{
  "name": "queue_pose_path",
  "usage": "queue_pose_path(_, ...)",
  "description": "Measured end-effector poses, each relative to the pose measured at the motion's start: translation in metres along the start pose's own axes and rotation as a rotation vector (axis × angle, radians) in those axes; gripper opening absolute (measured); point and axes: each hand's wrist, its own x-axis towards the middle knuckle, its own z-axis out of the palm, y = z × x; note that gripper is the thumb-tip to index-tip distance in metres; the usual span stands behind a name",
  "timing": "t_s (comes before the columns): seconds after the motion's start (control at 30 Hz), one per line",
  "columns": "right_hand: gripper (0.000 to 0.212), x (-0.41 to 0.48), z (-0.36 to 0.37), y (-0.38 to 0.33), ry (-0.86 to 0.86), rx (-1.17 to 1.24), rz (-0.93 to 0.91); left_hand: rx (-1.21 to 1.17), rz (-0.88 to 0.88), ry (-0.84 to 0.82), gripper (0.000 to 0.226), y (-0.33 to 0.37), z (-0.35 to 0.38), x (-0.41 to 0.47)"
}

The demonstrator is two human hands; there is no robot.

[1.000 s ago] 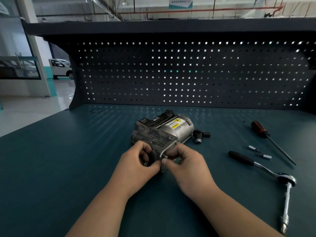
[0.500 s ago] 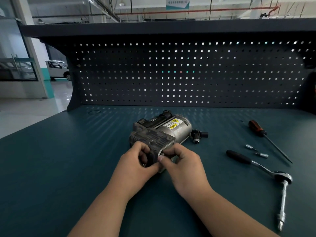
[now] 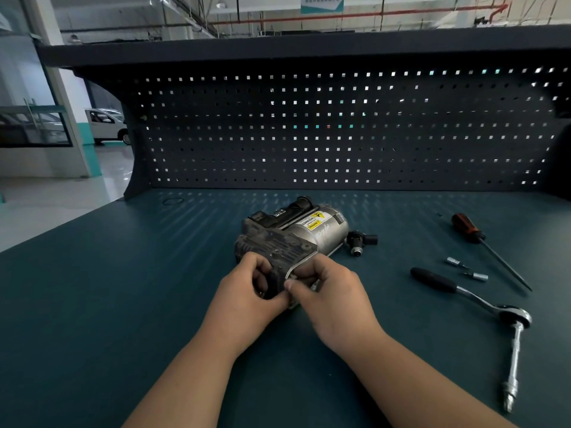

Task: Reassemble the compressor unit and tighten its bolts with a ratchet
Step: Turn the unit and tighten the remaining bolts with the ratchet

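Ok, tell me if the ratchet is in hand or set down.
Set down: the ratchet lies on the bench, untouched; left hand and right hand grip the compressor.

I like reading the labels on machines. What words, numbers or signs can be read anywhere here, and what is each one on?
Yellow label on the compressor: a black symbol shows; its words are too small to read.
White print on the compressor's black top part: too small to read.
Hanging banner near the ceiling: characters too blurred to read.
So no text can be quoted.
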Motion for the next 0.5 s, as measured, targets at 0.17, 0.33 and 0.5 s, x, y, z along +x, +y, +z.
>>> queue_pose_path(0.17, 0.02, 0.0004, 0.0002, 0.0002, -0.001, -0.025, 0.039, -0.008, 0.003, 0.005, 0.042, 0.0018, -0.0004, 0.0)
queue_pose_path(0.33, 0.034, -0.0001, 0.0002, -0.0032, -0.014, -0.09, 0.055, -0.005, 0.005, 0.021, 0.047, 0.0028, 0.001, 0.0003)
queue_pose_path(0.5, 0.041, 0.0006, -0.0003, -0.0076, -0.035, -0.16, 0.089, 0.044, -0.001, 0.008, 0.049, 0.0024, 0.001, 0.0009)
